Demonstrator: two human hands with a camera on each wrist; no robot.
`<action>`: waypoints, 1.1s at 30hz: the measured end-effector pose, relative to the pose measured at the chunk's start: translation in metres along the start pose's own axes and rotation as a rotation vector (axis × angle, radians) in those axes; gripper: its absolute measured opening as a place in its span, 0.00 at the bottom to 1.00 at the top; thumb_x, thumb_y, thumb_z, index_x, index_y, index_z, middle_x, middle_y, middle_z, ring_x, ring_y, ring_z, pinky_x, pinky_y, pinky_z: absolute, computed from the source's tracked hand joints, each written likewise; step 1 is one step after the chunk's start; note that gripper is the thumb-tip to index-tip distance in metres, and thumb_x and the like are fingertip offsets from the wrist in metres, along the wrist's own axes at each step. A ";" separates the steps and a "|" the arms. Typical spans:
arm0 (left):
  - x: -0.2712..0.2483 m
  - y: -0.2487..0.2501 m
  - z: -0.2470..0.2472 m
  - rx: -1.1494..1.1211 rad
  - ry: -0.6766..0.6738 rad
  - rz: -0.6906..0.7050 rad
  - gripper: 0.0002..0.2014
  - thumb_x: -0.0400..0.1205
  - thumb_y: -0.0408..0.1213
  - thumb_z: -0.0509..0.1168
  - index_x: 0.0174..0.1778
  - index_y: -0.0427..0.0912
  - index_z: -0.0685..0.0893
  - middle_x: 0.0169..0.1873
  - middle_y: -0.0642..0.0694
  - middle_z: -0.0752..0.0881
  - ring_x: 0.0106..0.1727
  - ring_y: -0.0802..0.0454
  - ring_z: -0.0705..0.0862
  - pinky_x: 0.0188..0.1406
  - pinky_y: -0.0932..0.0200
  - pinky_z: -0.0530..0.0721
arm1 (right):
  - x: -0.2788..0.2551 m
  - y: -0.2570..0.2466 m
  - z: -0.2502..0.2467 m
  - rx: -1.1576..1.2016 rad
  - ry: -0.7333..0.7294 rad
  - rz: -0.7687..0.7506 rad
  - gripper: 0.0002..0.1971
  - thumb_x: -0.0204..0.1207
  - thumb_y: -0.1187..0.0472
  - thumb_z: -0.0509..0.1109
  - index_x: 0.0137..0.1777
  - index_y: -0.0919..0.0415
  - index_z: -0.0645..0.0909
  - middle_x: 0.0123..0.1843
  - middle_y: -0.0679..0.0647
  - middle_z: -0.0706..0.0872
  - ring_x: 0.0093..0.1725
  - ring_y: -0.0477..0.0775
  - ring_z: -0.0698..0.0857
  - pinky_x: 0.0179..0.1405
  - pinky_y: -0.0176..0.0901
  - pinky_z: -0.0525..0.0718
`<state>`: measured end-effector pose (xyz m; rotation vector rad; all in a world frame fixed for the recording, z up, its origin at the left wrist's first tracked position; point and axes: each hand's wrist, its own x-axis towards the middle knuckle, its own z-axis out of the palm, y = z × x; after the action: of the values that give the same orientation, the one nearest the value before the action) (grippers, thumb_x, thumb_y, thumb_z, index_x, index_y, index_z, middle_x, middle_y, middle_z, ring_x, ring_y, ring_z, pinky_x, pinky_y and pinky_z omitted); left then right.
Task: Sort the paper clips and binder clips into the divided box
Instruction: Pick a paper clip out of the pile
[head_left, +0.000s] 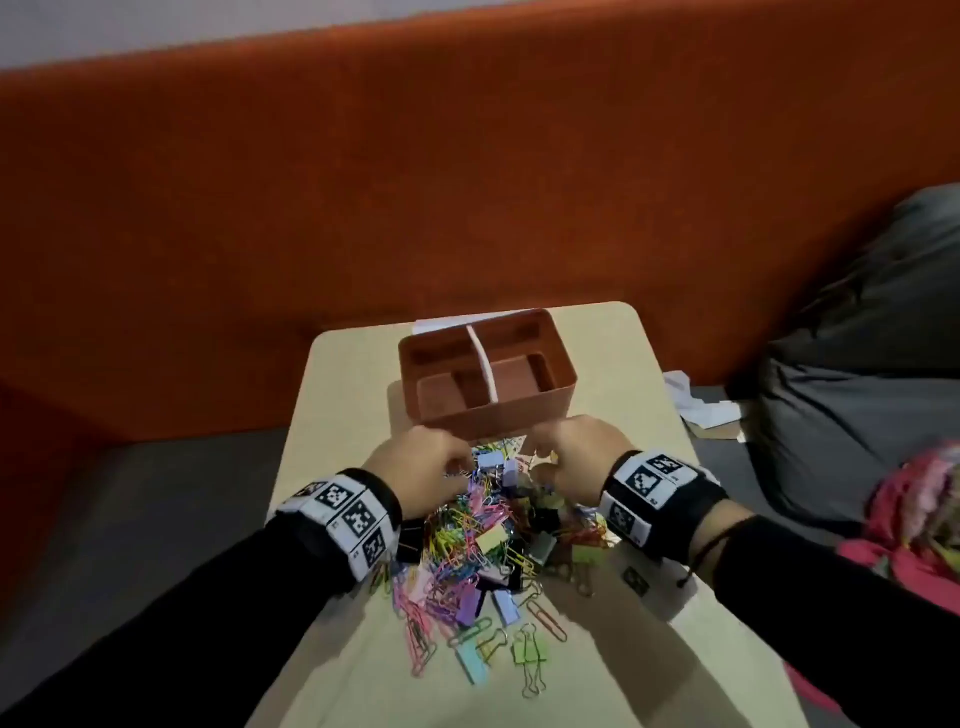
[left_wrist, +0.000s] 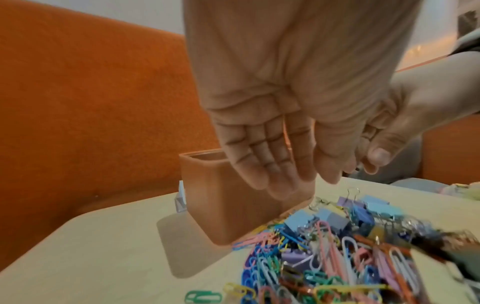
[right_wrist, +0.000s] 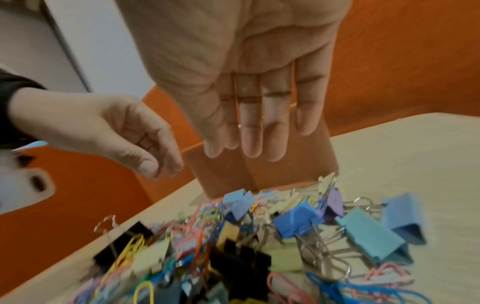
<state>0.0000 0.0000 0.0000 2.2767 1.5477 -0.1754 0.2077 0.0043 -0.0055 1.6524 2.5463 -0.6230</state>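
A brown divided box with a white divider stands at the far middle of the table, and both compartments show a bare floor. In front of it lies a mixed pile of coloured paper clips and binder clips. My left hand hovers over the pile's far left part with its fingers relaxed and holding nothing. My right hand hovers over the far right part, just short of the box wall, also holding nothing. The wrist views show each palm, the left hand and the right hand, above the pile and near the box.
The small beige table has rounded corners and drops off close on both sides. An orange padded wall stands behind it. To the right are a grey cushion, pink cloth and loose white papers. A marker card lies under my right wrist.
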 end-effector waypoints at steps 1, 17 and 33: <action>0.003 -0.007 0.007 0.022 -0.028 -0.013 0.13 0.81 0.47 0.67 0.60 0.52 0.86 0.56 0.53 0.86 0.55 0.54 0.83 0.52 0.57 0.82 | 0.006 -0.001 0.007 -0.010 -0.031 -0.039 0.15 0.77 0.53 0.67 0.63 0.48 0.80 0.62 0.48 0.85 0.61 0.54 0.82 0.55 0.44 0.81; 0.039 -0.066 0.053 0.034 -0.111 0.224 0.08 0.73 0.44 0.75 0.46 0.49 0.88 0.41 0.54 0.86 0.43 0.58 0.83 0.45 0.59 0.80 | 0.044 -0.020 0.064 -0.271 -0.043 -0.415 0.21 0.76 0.53 0.69 0.69 0.44 0.77 0.65 0.45 0.79 0.65 0.52 0.77 0.57 0.45 0.75; 0.013 -0.060 0.069 0.155 0.090 0.191 0.14 0.70 0.45 0.79 0.50 0.49 0.90 0.40 0.55 0.90 0.37 0.62 0.85 0.39 0.65 0.80 | 0.033 -0.049 0.080 -0.288 0.147 -0.241 0.09 0.71 0.50 0.74 0.49 0.48 0.88 0.36 0.41 0.84 0.38 0.44 0.79 0.42 0.36 0.75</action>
<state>-0.0422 0.0049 -0.0817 2.5706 1.3916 -0.1465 0.1354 -0.0123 -0.0721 1.3573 2.8010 -0.1340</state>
